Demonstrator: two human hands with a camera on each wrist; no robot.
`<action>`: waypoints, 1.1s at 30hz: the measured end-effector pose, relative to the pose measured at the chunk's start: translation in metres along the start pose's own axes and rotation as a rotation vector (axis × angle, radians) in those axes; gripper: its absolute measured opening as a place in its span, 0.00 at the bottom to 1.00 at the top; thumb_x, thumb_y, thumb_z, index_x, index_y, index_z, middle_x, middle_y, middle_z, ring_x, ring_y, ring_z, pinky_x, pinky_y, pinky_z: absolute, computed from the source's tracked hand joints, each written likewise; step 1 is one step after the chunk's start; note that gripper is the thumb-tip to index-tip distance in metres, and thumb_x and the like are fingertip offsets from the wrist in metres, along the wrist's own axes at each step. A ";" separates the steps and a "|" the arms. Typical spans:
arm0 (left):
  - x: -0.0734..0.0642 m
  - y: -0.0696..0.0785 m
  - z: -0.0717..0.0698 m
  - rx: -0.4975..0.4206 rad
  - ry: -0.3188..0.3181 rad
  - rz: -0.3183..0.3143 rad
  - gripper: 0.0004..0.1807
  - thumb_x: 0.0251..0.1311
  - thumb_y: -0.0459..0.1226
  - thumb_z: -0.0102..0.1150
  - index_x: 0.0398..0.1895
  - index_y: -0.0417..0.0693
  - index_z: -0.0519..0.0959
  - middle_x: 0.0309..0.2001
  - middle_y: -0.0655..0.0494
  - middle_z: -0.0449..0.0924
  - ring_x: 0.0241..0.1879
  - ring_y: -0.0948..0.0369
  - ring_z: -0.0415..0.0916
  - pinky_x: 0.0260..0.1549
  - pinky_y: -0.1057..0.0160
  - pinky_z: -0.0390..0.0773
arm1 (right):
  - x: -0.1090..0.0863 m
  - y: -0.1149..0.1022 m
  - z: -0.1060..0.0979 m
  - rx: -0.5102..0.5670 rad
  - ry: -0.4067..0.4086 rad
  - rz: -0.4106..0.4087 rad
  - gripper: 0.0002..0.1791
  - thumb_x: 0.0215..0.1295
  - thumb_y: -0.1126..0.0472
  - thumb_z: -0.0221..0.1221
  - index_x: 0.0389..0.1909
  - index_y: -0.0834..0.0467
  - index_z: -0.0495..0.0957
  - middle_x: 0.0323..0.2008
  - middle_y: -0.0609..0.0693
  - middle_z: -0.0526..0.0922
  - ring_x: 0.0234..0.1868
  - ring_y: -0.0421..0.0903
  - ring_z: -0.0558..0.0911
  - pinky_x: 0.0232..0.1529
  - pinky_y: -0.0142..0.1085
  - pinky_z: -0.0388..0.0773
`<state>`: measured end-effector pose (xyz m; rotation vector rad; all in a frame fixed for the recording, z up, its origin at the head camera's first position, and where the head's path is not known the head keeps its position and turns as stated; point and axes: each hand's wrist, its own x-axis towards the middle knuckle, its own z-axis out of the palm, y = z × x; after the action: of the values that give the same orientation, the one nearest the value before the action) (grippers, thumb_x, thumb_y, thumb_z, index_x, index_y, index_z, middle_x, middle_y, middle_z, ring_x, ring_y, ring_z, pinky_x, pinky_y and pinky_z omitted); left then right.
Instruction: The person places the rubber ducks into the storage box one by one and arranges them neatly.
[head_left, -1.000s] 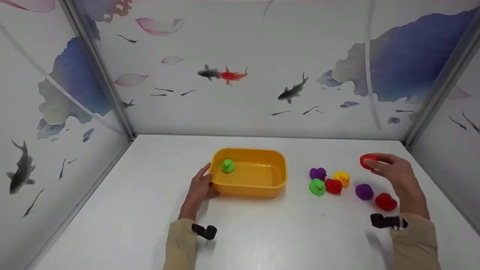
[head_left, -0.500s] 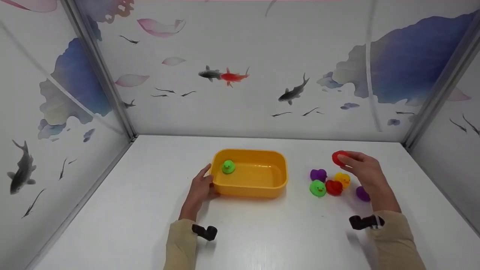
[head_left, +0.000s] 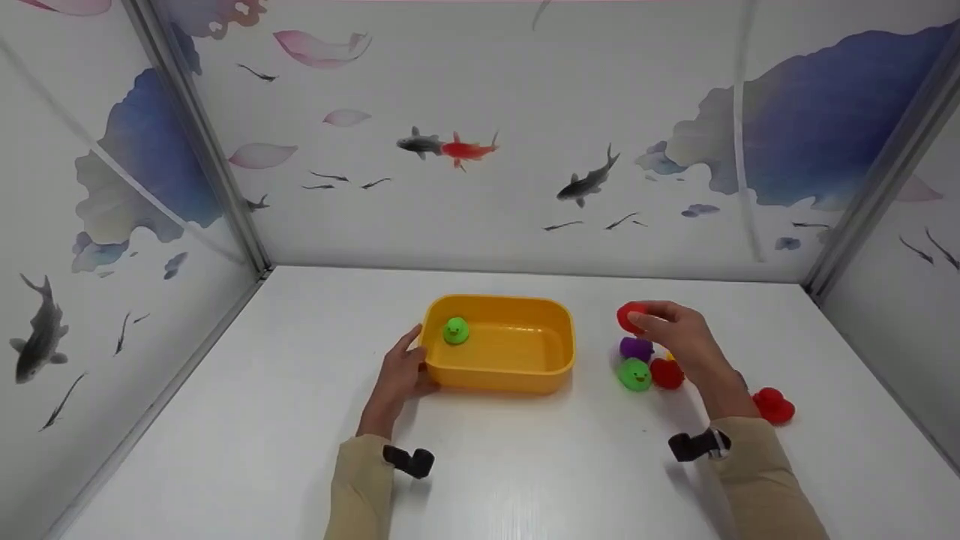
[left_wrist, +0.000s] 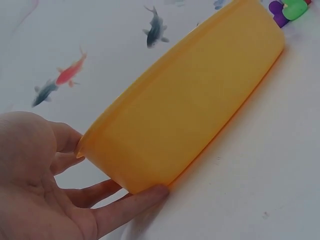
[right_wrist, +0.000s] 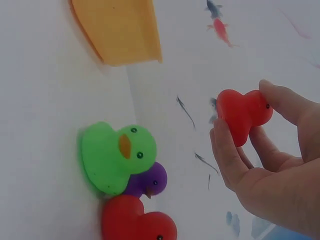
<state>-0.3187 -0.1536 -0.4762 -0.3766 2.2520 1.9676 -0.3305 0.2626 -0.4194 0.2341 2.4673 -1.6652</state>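
My right hand [head_left: 690,341] pinches a red rubber duck [right_wrist: 237,112] between thumb and fingers, raised beyond a small group of ducks. In that group are a purple duck [head_left: 636,349], a green duck [head_left: 635,374], a second red duck [head_left: 667,373] and a yellow duck mostly hidden by the hand. My left hand [head_left: 396,379] rests its nearly straight fingers [left_wrist: 135,207] against the left end of a yellow plastic basin [left_wrist: 195,105]. Inside the basin, towards the left, sits a green duck [head_left: 455,331].
Another red duck [head_left: 773,406] lies to the right, past my right wrist. The white table [head_left: 517,465] is enclosed at the back and sides by white panels [head_left: 480,232] printed with fish and petals.
My right hand has carried the red duck leftwards, from beyond the right-hand ducks to beyond the purple one. A purple duck has passed behind the right forearm. The left hand and basin stay put.
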 end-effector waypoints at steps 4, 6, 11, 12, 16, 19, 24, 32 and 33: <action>0.000 0.003 -0.001 -0.001 -0.005 -0.016 0.30 0.77 0.42 0.42 0.79 0.64 0.55 0.69 0.42 0.72 0.52 0.53 0.79 0.48 0.54 0.86 | 0.005 -0.009 0.018 -0.034 -0.018 0.036 0.45 0.57 0.32 0.64 0.73 0.46 0.64 0.70 0.54 0.69 0.69 0.57 0.69 0.73 0.60 0.61; -0.001 0.003 0.000 -0.001 -0.008 -0.021 0.30 0.77 0.42 0.42 0.79 0.64 0.55 0.69 0.42 0.71 0.50 0.54 0.79 0.48 0.55 0.86 | 0.006 -0.014 0.026 -0.038 -0.021 0.034 0.44 0.57 0.33 0.65 0.72 0.46 0.65 0.70 0.54 0.70 0.68 0.56 0.70 0.74 0.56 0.64; -0.002 0.004 0.000 -0.003 0.000 -0.023 0.30 0.77 0.41 0.43 0.79 0.64 0.55 0.67 0.42 0.73 0.47 0.54 0.80 0.48 0.54 0.86 | 0.009 -0.027 0.047 -0.024 -0.050 0.016 0.41 0.56 0.36 0.67 0.68 0.46 0.70 0.66 0.50 0.74 0.66 0.54 0.72 0.75 0.56 0.61; -0.002 0.004 0.000 -0.004 0.002 -0.021 0.30 0.76 0.41 0.43 0.79 0.64 0.56 0.67 0.42 0.73 0.47 0.54 0.80 0.48 0.54 0.86 | 0.009 -0.030 0.051 -0.021 -0.057 0.012 0.40 0.56 0.36 0.68 0.67 0.47 0.70 0.65 0.50 0.75 0.65 0.53 0.73 0.75 0.57 0.61; -0.002 0.005 -0.001 0.000 -0.001 -0.017 0.30 0.76 0.41 0.43 0.79 0.63 0.56 0.68 0.41 0.72 0.49 0.54 0.79 0.49 0.54 0.86 | 0.010 -0.040 0.065 0.006 -0.087 -0.038 0.35 0.59 0.41 0.68 0.64 0.51 0.73 0.62 0.53 0.78 0.62 0.54 0.77 0.74 0.57 0.63; -0.002 0.004 -0.002 0.005 0.000 -0.021 0.30 0.76 0.40 0.43 0.79 0.63 0.56 0.69 0.41 0.71 0.50 0.54 0.79 0.50 0.53 0.86 | 0.011 -0.044 0.073 0.026 -0.114 -0.070 0.31 0.62 0.45 0.67 0.63 0.54 0.73 0.61 0.55 0.79 0.61 0.54 0.79 0.74 0.53 0.65; -0.002 0.000 -0.003 0.022 0.003 -0.013 0.30 0.76 0.40 0.43 0.79 0.62 0.56 0.69 0.41 0.71 0.51 0.53 0.79 0.50 0.53 0.85 | 0.014 -0.044 0.089 0.024 -0.128 -0.079 0.31 0.61 0.45 0.67 0.62 0.54 0.74 0.61 0.54 0.78 0.59 0.53 0.80 0.70 0.45 0.72; -0.004 0.004 -0.003 0.004 -0.013 0.021 0.30 0.76 0.41 0.43 0.80 0.61 0.55 0.69 0.40 0.71 0.52 0.53 0.80 0.49 0.54 0.86 | 0.018 -0.048 0.113 0.067 -0.183 -0.086 0.26 0.64 0.50 0.67 0.59 0.57 0.77 0.59 0.57 0.79 0.57 0.53 0.80 0.69 0.47 0.74; -0.004 0.004 -0.002 0.011 -0.011 0.016 0.30 0.76 0.41 0.43 0.80 0.61 0.55 0.69 0.40 0.71 0.51 0.54 0.79 0.49 0.55 0.86 | 0.019 -0.048 0.117 0.067 -0.185 -0.080 0.25 0.64 0.51 0.67 0.59 0.57 0.77 0.58 0.56 0.79 0.57 0.53 0.80 0.69 0.47 0.74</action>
<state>-0.3156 -0.1550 -0.4712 -0.3464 2.2653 1.9584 -0.3544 0.1377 -0.4236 -0.0118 2.3160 -1.7174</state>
